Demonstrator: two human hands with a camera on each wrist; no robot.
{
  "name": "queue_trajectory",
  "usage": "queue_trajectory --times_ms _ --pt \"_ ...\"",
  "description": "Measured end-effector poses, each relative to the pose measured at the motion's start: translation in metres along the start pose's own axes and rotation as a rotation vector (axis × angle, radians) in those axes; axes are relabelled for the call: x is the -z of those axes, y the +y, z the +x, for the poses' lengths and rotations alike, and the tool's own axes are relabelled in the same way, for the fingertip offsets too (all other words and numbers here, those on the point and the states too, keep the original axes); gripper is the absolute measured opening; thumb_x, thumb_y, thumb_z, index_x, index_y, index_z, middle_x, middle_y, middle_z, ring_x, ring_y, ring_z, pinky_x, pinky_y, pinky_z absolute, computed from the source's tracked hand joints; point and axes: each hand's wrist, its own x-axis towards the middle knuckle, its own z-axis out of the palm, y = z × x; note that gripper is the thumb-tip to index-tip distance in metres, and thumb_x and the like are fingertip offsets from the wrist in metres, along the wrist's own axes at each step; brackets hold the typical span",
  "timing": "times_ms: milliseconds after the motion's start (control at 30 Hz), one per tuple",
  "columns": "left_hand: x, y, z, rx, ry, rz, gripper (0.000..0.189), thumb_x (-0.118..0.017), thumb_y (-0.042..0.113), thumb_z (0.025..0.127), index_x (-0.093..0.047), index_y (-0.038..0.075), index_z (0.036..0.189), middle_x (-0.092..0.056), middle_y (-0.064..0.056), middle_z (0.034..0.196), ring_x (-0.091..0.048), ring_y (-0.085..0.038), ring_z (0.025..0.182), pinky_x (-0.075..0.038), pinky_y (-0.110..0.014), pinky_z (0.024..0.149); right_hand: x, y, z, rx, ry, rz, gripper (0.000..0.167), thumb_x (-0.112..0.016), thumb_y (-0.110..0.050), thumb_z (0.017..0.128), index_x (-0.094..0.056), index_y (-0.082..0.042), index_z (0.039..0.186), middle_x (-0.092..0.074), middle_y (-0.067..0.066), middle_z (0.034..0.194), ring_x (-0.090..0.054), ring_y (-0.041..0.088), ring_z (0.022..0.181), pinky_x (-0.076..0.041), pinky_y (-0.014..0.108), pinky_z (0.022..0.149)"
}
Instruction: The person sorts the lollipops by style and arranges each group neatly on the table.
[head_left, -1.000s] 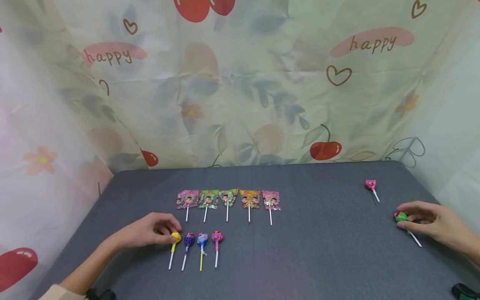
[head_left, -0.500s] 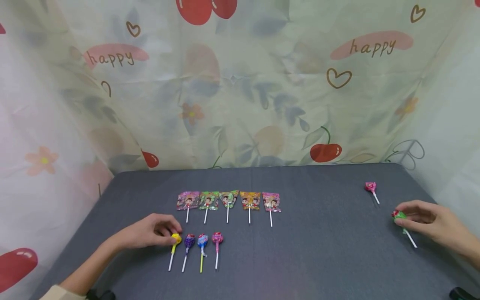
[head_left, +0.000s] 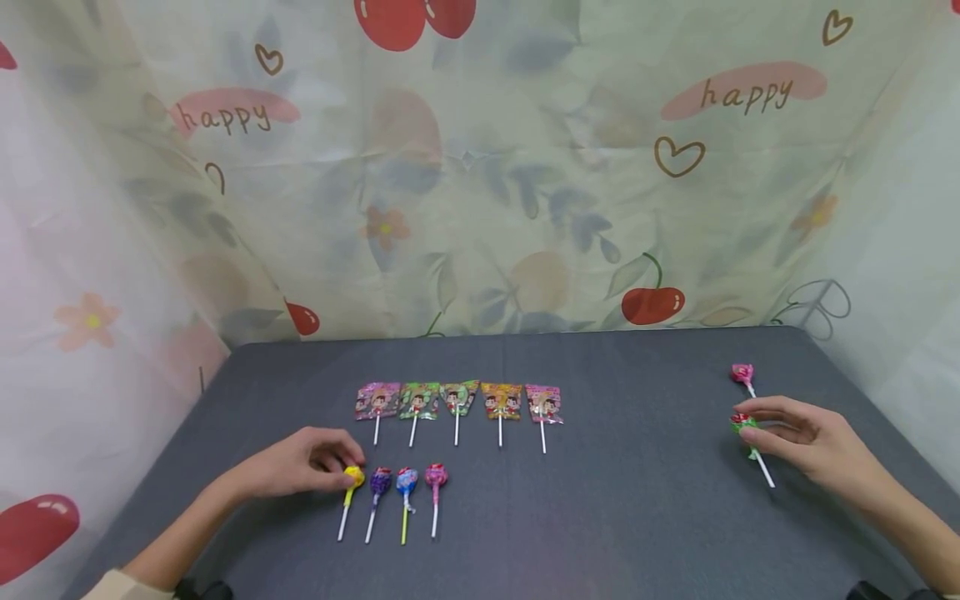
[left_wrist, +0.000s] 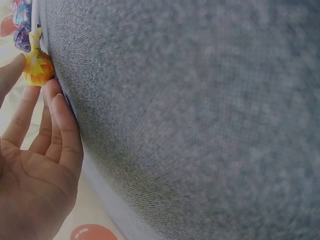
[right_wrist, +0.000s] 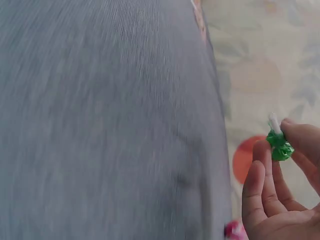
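On the left of the dark table, my left hand (head_left: 303, 462) holds the yellow-wrapped head of a lollipop (head_left: 353, 477) between thumb and fingers. In the left wrist view the same yellow lollipop (left_wrist: 38, 71) touches the thumb and fingertips. To its right lie a purple lollipop (head_left: 380, 481), a blue lollipop (head_left: 407, 481) and a pink lollipop (head_left: 436, 476) in a row. My right hand (head_left: 806, 442) pinches a green and red lollipop (head_left: 742, 425) above the right side of the table; the right wrist view shows the green wrapper (right_wrist: 281, 149) between thumb and fingers.
Behind the front row lies a row of several flat-packed lollipops (head_left: 458, 400), sticks toward me. Another pink lollipop (head_left: 742, 374) lies at the back right, just beyond my right hand. A patterned curtain (head_left: 480, 208) hangs behind the table (head_left: 600, 500).
My right hand has carried the green lollipop leftward, bringing it in front of the pink one at the back right. My left hand has stayed at the yellow lollipop.
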Motion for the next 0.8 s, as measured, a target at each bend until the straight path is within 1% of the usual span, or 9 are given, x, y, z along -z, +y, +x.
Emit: queue_trajectory --times_ms 133,233,333,433,533,633,700,800 --pt "0.000 0.000 0.000 -0.003 0.000 0.003 0.020 -0.071 0.015 0.097 -0.067 0.005 0.114 -0.068 -0.005 0.106 -0.064 -0.020 0.086 -0.053 -0.029 0.078 -0.012 -0.008 0.006 0.009 -0.036 0.094 0.033 -0.070 -0.001 0.096 -0.061 0.005 0.128 -0.070 0.009 0.116 -0.071 0.019 0.100 -0.055 0.027 0.079" --pt "0.000 0.002 0.000 -0.006 0.001 0.004 0.020 -0.071 0.015 0.097 -0.068 0.004 0.114 -0.067 -0.004 0.106 -0.064 -0.020 0.087 -0.053 -0.029 0.078 -0.021 -0.014 0.011 -0.006 -0.061 0.150 0.032 -0.070 -0.002 0.096 -0.061 0.004 0.126 -0.068 0.009 0.117 -0.071 0.022 0.099 -0.055 0.030 0.079" --pt "0.000 0.003 0.000 0.002 0.003 0.006 0.020 -0.071 0.015 0.097 -0.068 0.005 0.114 -0.067 -0.004 0.106 -0.063 -0.020 0.087 -0.053 -0.029 0.078 -0.030 -0.019 0.015 -0.028 -0.094 0.211 0.031 -0.069 -0.003 0.097 -0.059 0.005 0.125 -0.066 0.013 0.116 -0.071 0.028 0.098 -0.055 0.033 0.080" --pt "0.001 0.003 0.000 0.011 0.003 0.013 0.020 -0.072 0.015 0.097 -0.068 0.005 0.114 -0.067 -0.005 0.106 -0.063 -0.020 0.088 -0.052 -0.028 0.079 -0.040 -0.024 0.020 -0.031 -0.122 0.270 0.029 -0.069 -0.003 0.097 -0.057 0.005 0.122 -0.063 0.017 0.113 -0.070 0.034 0.096 -0.056 0.037 0.080" --pt "0.001 0.003 0.001 0.005 0.002 0.010 0.020 -0.071 0.014 0.097 -0.067 0.004 0.115 -0.067 -0.005 0.106 -0.063 -0.021 0.088 -0.052 -0.028 0.079 -0.050 -0.028 0.024 0.000 -0.150 0.314 0.029 -0.068 -0.001 0.097 -0.055 0.007 0.122 -0.061 0.021 0.112 -0.069 0.038 0.093 -0.056 0.042 0.079" --pt "0.001 0.003 0.001 0.004 -0.001 0.001 0.020 -0.071 0.013 0.097 -0.067 0.004 0.115 -0.067 -0.005 0.106 -0.063 -0.021 0.088 -0.052 -0.028 0.078 -0.061 -0.032 0.027 0.036 -0.184 0.345 0.031 -0.066 0.000 0.098 -0.054 0.010 0.124 -0.058 0.023 0.115 -0.069 0.038 0.093 -0.056 0.044 0.079" --pt "0.001 0.003 0.001 0.008 -0.003 -0.002 0.020 -0.071 0.013 0.097 -0.067 0.004 0.115 -0.067 -0.005 0.106 -0.063 -0.020 0.087 -0.052 -0.028 0.078 -0.069 -0.035 0.028 0.045 -0.209 0.369 0.033 -0.066 0.000 0.098 -0.053 0.012 0.126 -0.057 0.027 0.118 -0.069 0.039 0.093 -0.055 0.045 0.080" --pt "0.001 0.003 0.001 0.002 -0.005 0.002 0.020 -0.071 0.014 0.097 -0.067 0.004 0.115 -0.067 -0.004 0.106 -0.063 -0.020 0.086 -0.052 -0.028 0.077 -0.081 -0.040 0.031 0.015 -0.237 0.395 0.036 -0.068 -0.003 0.097 -0.054 0.011 0.126 -0.055 0.029 0.121 -0.069 0.038 0.093 -0.055 0.045 0.082"
